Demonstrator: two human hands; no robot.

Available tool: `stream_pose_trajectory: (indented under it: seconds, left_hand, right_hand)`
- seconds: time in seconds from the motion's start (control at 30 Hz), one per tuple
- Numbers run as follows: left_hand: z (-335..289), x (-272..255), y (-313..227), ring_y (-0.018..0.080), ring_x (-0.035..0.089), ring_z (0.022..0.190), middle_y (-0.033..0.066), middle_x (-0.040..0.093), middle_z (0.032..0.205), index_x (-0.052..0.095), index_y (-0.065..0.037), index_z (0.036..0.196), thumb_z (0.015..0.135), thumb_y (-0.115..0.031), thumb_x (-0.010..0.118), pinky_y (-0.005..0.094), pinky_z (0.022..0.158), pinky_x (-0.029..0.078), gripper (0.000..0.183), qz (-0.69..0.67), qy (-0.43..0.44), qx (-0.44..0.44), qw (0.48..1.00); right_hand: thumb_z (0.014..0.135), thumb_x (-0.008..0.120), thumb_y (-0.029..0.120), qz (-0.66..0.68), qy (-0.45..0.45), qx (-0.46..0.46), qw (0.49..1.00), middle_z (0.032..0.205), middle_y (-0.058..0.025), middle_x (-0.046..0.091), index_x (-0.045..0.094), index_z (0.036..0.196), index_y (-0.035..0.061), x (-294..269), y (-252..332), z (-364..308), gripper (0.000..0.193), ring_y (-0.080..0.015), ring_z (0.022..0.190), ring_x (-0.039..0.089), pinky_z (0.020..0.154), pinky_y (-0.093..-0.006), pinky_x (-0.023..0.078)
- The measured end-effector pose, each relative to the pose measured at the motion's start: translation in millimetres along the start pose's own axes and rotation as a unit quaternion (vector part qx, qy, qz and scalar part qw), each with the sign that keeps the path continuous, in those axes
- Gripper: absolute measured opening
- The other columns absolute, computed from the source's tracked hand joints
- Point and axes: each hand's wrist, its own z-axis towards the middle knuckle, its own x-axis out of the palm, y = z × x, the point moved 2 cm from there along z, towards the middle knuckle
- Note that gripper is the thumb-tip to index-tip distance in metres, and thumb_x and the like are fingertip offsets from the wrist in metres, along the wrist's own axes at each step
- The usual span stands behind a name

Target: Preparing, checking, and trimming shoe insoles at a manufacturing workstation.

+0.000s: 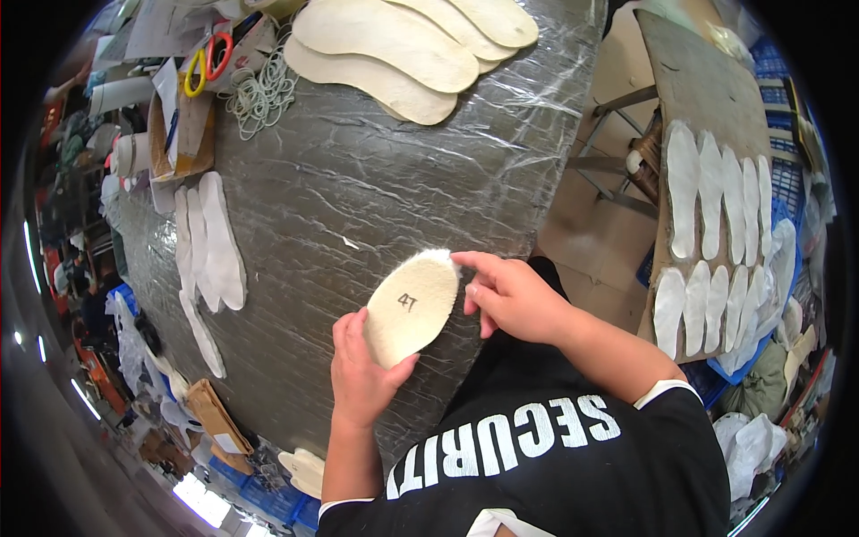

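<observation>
My left hand [365, 369] grips the lower end of a cream, fuzzy-edged insole [408, 313], its thumb on one side and its fingers on the other. The insole is held up above the dark table, with a handwritten mark on the face towards me. Bent away from me, it shows foreshortened. At its upper right end my right hand [512, 298] has its index finger stretched out to the white fluffy rim. The thumb and other fingers of that hand are partly curled, apart from the index finger, and nothing shows in them.
Large cream insoles [385, 54] lie stacked at the table's far side. Near them are tangled cord [262, 94], red-and-yellow-handled scissors [208, 63] and a cardboard box [192, 139]. White insoles [210, 242] lie at left; more rest in rows on a board [667, 188] at right.
</observation>
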Motion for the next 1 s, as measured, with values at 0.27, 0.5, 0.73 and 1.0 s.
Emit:
stream_pose_trajectory:
  seconds: [0.27,0.5,0.73,1.0]
  left_hand:
    - [1,0,-6,0.0376,0.057,0.103,0.0188,0.048,0.122,0.043,-0.002,0.13,0.059,-0.026,0.087,0.0415,0.083,0.051,0.087,-0.012,0.023,-0.012,1.0]
    - [-21,-35,23,0.0344,0.061,0.098,0.017,0.056,0.113,0.049,-0.002,0.125,0.066,-0.02,0.083,0.0416,0.082,0.051,0.071,-0.194,0.082,-0.151,0.966]
    - [-58,-37,49,0.0141,0.062,0.073,0.0093,0.065,0.089,0.059,0.0,0.111,0.079,-0.003,0.067,0.0266,0.066,0.049,0.033,-0.362,0.059,-0.229,0.902]
    - [-78,0,61,0.0146,0.065,0.079,0.01,0.066,0.095,0.06,0.005,0.111,0.092,-0.008,0.057,0.0258,0.066,0.052,0.023,-0.507,-0.163,-0.355,0.768]
  right_hand:
    - [0.05,0.086,0.03,-0.533,0.0,-0.333,0.778,0.141,-0.0093,0.043,0.044,0.14,0.0221,33,24,15,0.099,-0.0263,0.135,0.035,0.111,-0.0499,0.021]
    - [0.053,0.085,0.03,-0.61,0.017,-0.282,0.74,0.135,-0.0092,0.047,0.046,0.138,0.0227,32,28,25,0.093,-0.027,0.129,0.042,0.11,-0.0542,0.021]
    - [0.064,0.081,0.031,-0.587,0.082,-0.311,0.743,0.136,-0.0133,0.048,0.052,0.13,0.0113,51,49,27,0.075,-0.0329,0.13,0.042,0.11,-0.0566,0.021]
    - [0.072,0.075,0.016,-0.48,0.227,-0.332,0.78,0.081,-0.0019,0.058,0.062,0.089,0.0108,120,36,66,0.022,-0.0223,0.083,0.056,0.082,-0.0428,0.037]
